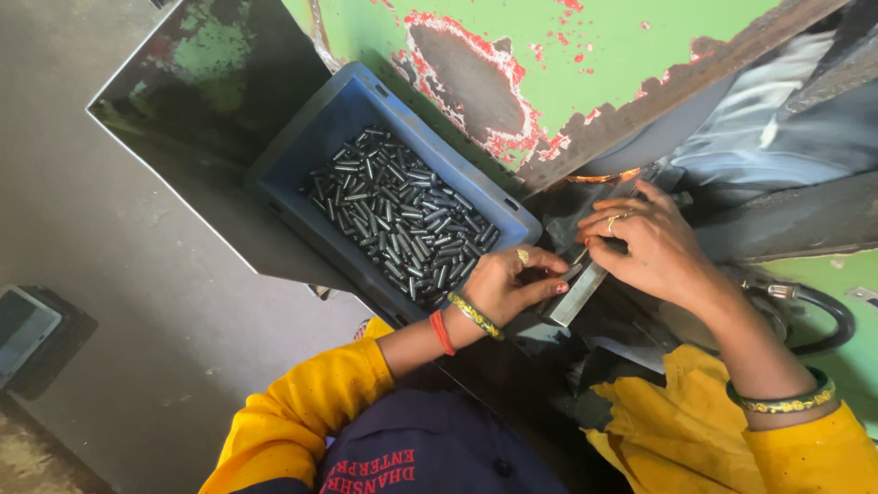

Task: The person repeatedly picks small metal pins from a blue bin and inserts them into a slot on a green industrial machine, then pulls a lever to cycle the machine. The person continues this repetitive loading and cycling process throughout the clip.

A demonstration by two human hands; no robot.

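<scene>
Two hands crowd one narrow metal bar (578, 291): your left hand (506, 284) pinches closed at its near edge, your right hand (647, 245) curls over its far end. Beside your left, the blue bin (311, 137) holds dark shiny pins (402, 215).

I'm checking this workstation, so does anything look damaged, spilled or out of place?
The green machine panel is damaged: paint has flaked off in patches, baring dark metal edged in red. The small metal pins all lie inside the blue bin; none spilled.
</scene>
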